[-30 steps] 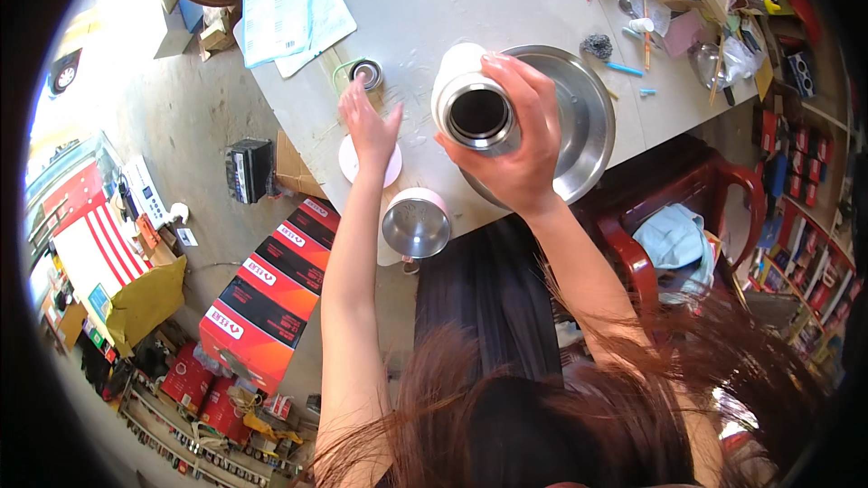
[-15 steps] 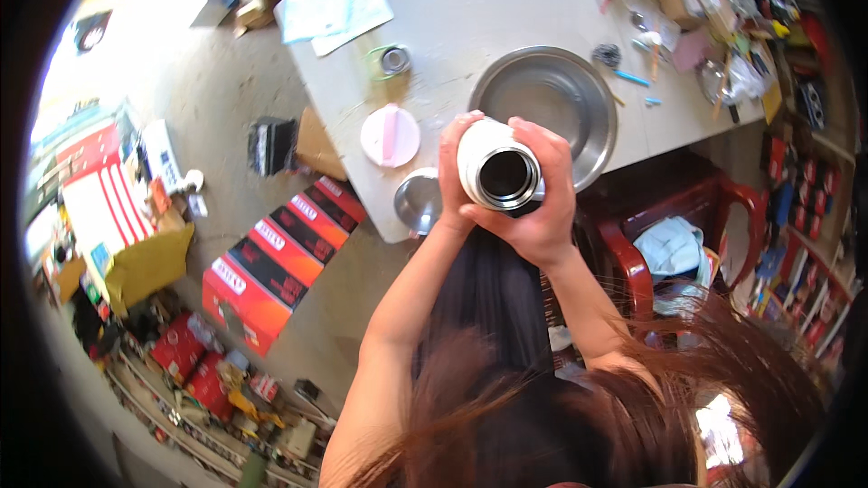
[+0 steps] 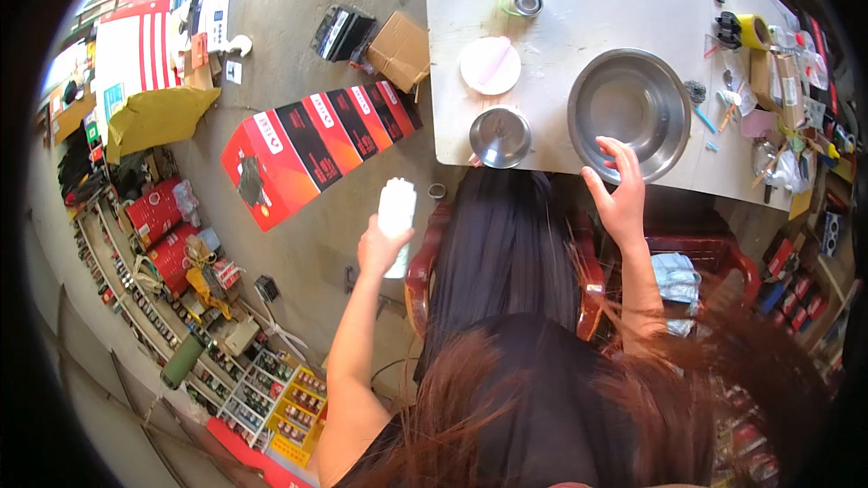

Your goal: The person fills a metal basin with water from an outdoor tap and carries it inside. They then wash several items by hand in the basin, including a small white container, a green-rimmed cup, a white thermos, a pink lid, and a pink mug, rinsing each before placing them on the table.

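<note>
Out to the left, past the table's edge and over the floor, my left hand (image 3: 378,248) is wrapped round a white vacuum flask (image 3: 397,208). The flask's steel mouth does not show from here. My right hand (image 3: 620,194) holds nothing; its fingers are spread and curved at the near rim of a wide steel basin (image 3: 579,117). Whether the fingertips touch that rim I cannot tell. Left of the basin, near the table's front edge, sits a small steel bowl (image 3: 500,137). Behind it lies a round pale lid (image 3: 491,65) with a pinkish strip across it.
A small metal cup-like piece with a green loop (image 3: 524,4) stands farther back on the table (image 3: 551,36). Red-and-black cartons (image 3: 316,145) lie on the floor at left. Dark red wooden chairs (image 3: 705,244) stand at the table's front. Clutter fills the table's right end.
Both hands were round the flask, its open mouth facing up. My right hand has let go and moved right to the basin; my left has carried the flask left, off the table. The view has shifted.
</note>
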`<state>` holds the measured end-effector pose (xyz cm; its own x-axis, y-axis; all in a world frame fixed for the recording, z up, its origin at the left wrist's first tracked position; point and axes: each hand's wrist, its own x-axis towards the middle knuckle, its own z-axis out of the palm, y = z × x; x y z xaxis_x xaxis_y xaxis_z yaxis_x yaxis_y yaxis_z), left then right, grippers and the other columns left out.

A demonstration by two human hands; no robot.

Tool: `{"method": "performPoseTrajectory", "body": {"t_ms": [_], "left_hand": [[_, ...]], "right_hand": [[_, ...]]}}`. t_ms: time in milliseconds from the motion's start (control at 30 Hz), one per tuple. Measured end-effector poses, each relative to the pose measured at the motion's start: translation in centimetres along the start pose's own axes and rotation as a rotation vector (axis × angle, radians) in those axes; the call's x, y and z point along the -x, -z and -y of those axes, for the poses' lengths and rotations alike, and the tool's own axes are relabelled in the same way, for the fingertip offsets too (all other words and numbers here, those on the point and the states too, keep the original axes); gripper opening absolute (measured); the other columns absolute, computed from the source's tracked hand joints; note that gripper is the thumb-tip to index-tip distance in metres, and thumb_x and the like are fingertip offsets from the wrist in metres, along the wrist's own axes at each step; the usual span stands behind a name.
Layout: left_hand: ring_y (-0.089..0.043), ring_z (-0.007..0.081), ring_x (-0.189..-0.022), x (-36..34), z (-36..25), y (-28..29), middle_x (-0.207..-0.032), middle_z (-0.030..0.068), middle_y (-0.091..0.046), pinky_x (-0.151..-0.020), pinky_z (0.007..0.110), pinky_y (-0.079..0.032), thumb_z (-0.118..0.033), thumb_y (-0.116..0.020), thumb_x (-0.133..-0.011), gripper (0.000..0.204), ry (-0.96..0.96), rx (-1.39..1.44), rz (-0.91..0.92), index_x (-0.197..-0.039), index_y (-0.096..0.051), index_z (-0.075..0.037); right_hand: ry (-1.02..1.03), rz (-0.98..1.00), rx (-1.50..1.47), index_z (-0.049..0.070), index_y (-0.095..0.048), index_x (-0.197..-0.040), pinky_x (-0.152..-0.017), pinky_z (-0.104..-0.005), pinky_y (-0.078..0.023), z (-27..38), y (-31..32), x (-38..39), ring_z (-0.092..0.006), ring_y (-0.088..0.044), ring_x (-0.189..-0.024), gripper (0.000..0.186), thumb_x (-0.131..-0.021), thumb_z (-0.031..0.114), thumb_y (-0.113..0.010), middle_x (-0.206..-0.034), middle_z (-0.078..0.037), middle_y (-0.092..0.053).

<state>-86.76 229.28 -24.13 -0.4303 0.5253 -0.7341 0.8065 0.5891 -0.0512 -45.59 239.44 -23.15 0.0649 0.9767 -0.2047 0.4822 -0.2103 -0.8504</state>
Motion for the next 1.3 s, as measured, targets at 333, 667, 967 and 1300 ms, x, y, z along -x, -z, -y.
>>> {"method": "performPoseTrajectory", "body": {"t_ms": [333, 667, 967, 1300], "left_hand": [[-0.064, 0.0229, -0.094, -3.9, 16.0, -3.9, -0.103, 0.0131, -0.067, -0.084, 0.035, -0.049, -0.037, -0.074, -0.070, 0.058, 0.410, 0.339, 0.456, -0.110, -0.063, 0.003], [-0.052, 0.0331, -0.112, -0.2, -11.4, -10.5, -0.114, 0.0179, -0.053, -0.097, 0.041, -0.041, -0.026, -0.080, -0.068, 0.069, -0.707, 0.617, 0.344, -0.122, -0.049, 0.003], [-0.050, 0.0276, -0.120, 2.8, -27.2, -16.9, -0.136, 0.0155, -0.043, -0.097, 0.036, -0.046, -0.020, -0.074, -0.079, 0.075, -0.810, 0.588, 0.342, -0.141, -0.034, -0.002], [-0.065, 0.0168, -0.094, 0.2, -22.0, -17.0, -0.099, 0.0094, -0.068, -0.084, 0.029, -0.051, -0.012, -0.063, -0.088, 0.021, -0.552, 0.734, 0.417, -0.107, -0.063, -0.001]], "right_hand": [[-0.090, -0.017, -0.060, 0.003, -0.061, -0.113, -0.083, -0.0309, -0.048, -0.5, -3.7, 0.5, -0.0207, -0.060, -0.098, 0.033, -0.082, 0.010, -0.069, -0.107, -0.011, -0.063], [-0.442, 0.327, -0.388, -0.001, -0.036, -0.138, -0.101, -0.0389, -0.043, -4.6, -5.6, 4.1, -0.0280, -0.051, -0.122, 0.093, -0.069, 0.039, -0.083, -0.130, -0.021, -0.053], [-0.473, -0.221, 0.131, -0.002, -0.049, -0.123, -0.092, -0.0382, -0.049, -14.6, 0.2, -5.2, -0.0306, -0.061, -0.108, 0.086, -0.055, 0.034, -0.088, -0.115, -0.021, -0.061], [-0.775, 0.294, 0.662, 0.005, -0.056, -0.118, -0.087, -0.0363, -0.053, -20.1, -2.8, -15.0, -0.0244, -0.065, -0.103, 0.074, -0.057, 0.034, -0.087, -0.111, -0.012, -0.067]]}}
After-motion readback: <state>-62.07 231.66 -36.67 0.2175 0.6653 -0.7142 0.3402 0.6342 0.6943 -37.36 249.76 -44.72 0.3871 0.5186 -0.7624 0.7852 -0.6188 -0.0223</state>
